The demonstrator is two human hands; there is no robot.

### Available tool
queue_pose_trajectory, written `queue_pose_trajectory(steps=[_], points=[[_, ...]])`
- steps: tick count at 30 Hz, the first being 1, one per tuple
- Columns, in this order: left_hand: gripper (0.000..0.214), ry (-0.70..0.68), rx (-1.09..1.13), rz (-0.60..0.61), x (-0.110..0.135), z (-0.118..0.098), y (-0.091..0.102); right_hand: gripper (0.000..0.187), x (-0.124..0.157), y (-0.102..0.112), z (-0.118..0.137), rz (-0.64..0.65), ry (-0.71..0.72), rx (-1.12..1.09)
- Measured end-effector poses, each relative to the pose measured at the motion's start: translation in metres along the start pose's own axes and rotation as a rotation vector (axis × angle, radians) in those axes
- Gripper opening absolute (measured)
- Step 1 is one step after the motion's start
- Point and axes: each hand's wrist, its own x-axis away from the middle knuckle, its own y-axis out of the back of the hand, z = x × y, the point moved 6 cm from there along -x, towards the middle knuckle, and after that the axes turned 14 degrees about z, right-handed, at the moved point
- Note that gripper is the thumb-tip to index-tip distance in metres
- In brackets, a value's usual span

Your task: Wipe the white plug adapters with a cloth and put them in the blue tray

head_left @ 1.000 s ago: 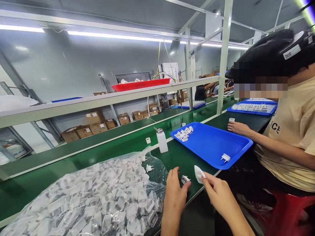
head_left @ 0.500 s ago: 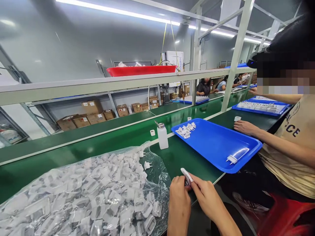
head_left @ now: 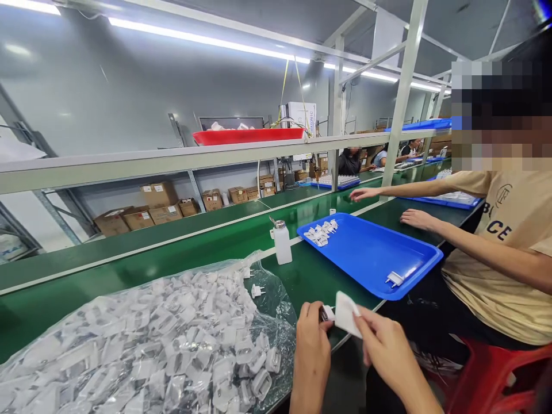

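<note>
In my left hand (head_left: 311,345) is a small white plug housing (head_left: 329,313), pinched between thumb and fingers with a dark opening facing me. My right hand (head_left: 386,348) grips a flat white cloth (head_left: 346,313), which looks folded, just right of the housing. Left of my hands, an open clear plastic bag (head_left: 282,299) is heaped with white plug housings (head_left: 172,333). A loose white plug (head_left: 257,291) with two pins rests on the bag's edge. Beyond my hands, a blue tray (head_left: 345,253) holds a cluster of white plugs (head_left: 321,232) and a single plug (head_left: 394,279) near its right corner.
A white dispenser bottle (head_left: 283,244) with a metal cap stands between bag and tray. The green conveyor belt (head_left: 207,247) runs behind. On the right sits a co-worker (head_left: 500,230), one arm reaching over the belt. A red stool (head_left: 495,368) and an overhead rail (head_left: 150,155) are near.
The cloth has come away from the housing to the right, and its flat side now shows. The co-worker's far arm has stretched out to the belt. The view has shifted slightly.
</note>
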Motion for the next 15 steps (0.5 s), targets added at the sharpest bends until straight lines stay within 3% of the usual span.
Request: queue_pose_trajectory(steps=[3,7,10,15], points=[[0.023,-0.070,0.324,-0.005,0.008,-0.015,0.006,0.063,0.013,0.015,0.000,-0.200,-0.042,-0.182],[0.033,-0.136,0.871,0.008,0.020,-0.033,0.002,0.049,0.029,0.002,0.031,-0.118,0.087,-0.749],[0.033,-0.207,0.917,-0.088,0.028,-0.039,0.004,0.045,0.038,-0.010,0.051,-0.028,0.105,-0.861],[0.029,-0.298,0.768,-0.273,0.038,-0.036,0.017,0.049,0.041,-0.026,0.057,0.080,0.070,-0.770]])
